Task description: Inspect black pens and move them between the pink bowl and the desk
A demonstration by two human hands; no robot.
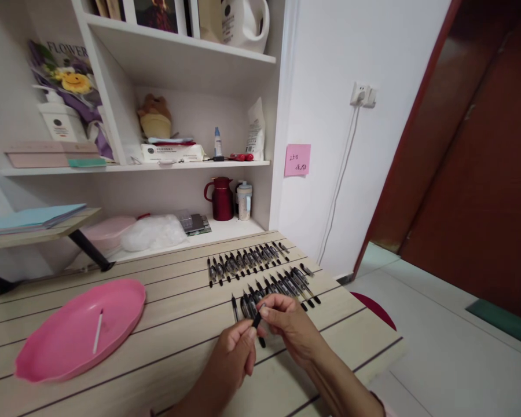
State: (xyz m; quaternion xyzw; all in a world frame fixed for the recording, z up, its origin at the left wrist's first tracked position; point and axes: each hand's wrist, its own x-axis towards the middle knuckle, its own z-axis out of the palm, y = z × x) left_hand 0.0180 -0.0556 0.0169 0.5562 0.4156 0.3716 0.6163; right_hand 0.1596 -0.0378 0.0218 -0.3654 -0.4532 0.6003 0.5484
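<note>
Between my two hands is a black pen [256, 319], seen only in part because fingers cover its ends. My left hand [237, 350] is closed and pinches its lower end. The fingertips of my right hand [290, 323] pinch the upper end. Just beyond the hands lies a near row of black pens [282, 285], partly covered by my fingers. Farther back, a second row of pens [243, 262] lies side by side on the wood-striped table [178, 324].
To the left, a pink tray [76, 307] holds a thin white stick with a dark tip [98, 331]. Behind the table are shelves with a red jug [222, 200], a cup [244, 200] and a clear plastic bag [154, 233]. A raised stand [47, 230] is at far left.
</note>
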